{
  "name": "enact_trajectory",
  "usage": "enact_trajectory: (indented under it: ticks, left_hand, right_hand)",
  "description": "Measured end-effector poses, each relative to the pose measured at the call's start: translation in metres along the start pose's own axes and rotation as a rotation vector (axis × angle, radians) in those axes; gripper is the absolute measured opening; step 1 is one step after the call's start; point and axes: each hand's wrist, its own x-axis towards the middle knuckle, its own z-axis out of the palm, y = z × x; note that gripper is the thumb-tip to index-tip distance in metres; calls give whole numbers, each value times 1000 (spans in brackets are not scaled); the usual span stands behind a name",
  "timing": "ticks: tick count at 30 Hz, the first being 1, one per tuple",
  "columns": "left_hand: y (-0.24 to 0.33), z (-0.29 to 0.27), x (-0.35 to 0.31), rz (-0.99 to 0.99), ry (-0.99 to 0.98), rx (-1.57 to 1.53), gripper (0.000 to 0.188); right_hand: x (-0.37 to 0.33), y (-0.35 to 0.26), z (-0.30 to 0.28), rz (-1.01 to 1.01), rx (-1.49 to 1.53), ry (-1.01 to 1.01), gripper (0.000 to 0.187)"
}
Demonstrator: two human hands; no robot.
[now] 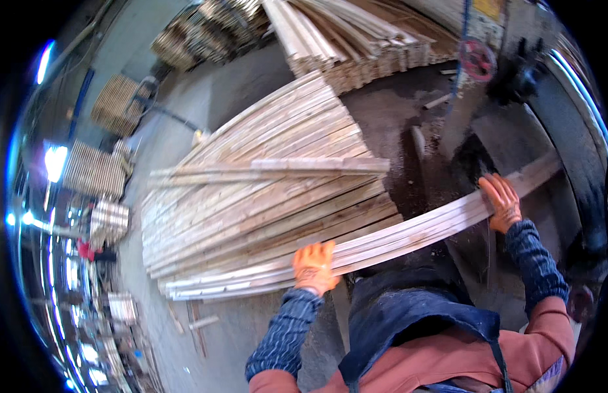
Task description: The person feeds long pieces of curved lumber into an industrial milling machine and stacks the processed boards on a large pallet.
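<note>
Several long, pale wooden boards [409, 234] lie side by side across the front of me, running from the lower left to the upper right. My left hand [315, 267], in an orange glove, grips them near their middle, its fingers over the top. Farther right, my gloved right hand [502, 202] is closed over the same boards toward their right end. The undersides of the boards and both thumbs are mostly hidden. Just beyond them is a wide stack of boards [271, 216], with a few loose boards [317, 165] lying crosswise on top.
More board stacks [363, 72] stand at the far side, and bundled wood [94, 169] stands along the left. A machine with a red handwheel [477, 59] is at the far right. Wood scraps [204, 322] lie on the floor at the left.
</note>
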Motion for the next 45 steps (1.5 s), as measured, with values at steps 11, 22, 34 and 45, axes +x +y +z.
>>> enact_trajectory:
  ticks: [11,22,34,45]
  left_hand:
    - [88,13,7,129,231,-399,116]
    - [-117,24,-119,-271,152,35,106]
    - [-5,0,-79,-85,-23,-127,87]
    - [-45,11,-100,-45,213,-83,108]
  right_hand:
    - [56,-150,-2,-440,83,-518,121]
    - [33,-65,-13,-335,-77,-338,141]
    - [39,-157,-25,-542,249,-414,114]
    - [47,-176,-7,-464,87,-478,112]
